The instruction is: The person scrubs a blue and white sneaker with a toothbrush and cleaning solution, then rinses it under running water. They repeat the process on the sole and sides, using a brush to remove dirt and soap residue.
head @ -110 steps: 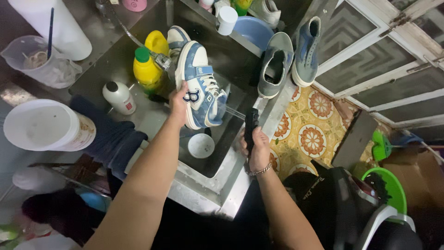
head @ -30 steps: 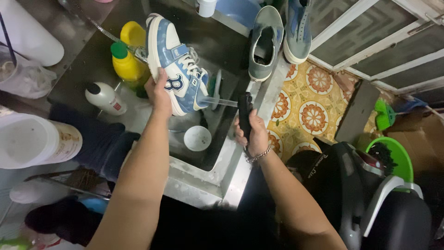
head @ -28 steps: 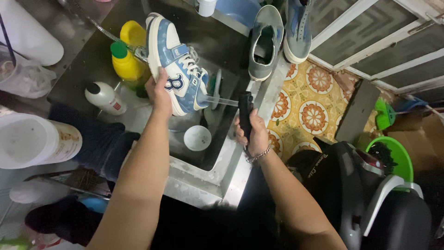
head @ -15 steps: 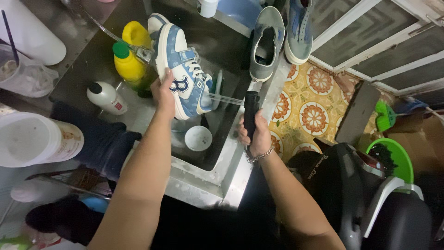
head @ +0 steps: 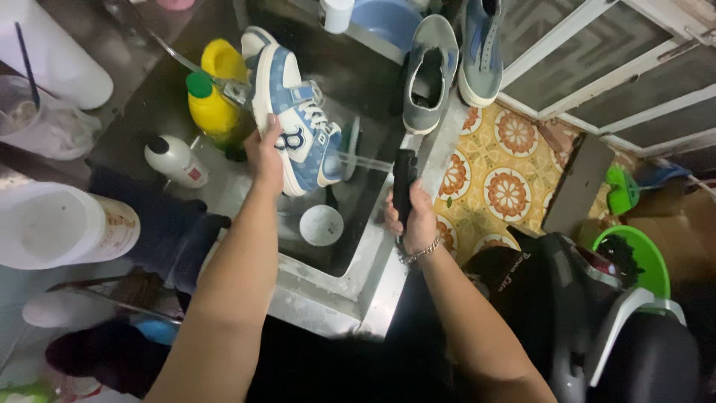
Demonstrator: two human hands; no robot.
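Observation:
My left hand (head: 265, 155) grips a blue and white sneaker (head: 292, 108) by its sole edge and holds it tilted over a steel sink (head: 317, 295). My right hand (head: 414, 218) is closed around a black spray nozzle (head: 403, 181). A thin jet of water (head: 364, 162) runs from the nozzle to the sneaker's heel. Below the sneaker a small white bowl (head: 321, 225) lies in the sink.
A yellow bottle with a green cap (head: 209, 104) and a white bottle (head: 175, 160) stand by the sink. Two grey shoes (head: 429, 71) rest on the sink's far rim beside a blue basin (head: 388, 21). A white bucket (head: 52, 226) is at left, a patterned floor (head: 507, 164) at right.
The sneaker has been turned a little in my left hand while the water jet keeps hitting it. My right hand with the nozzle has stayed in about the same place.

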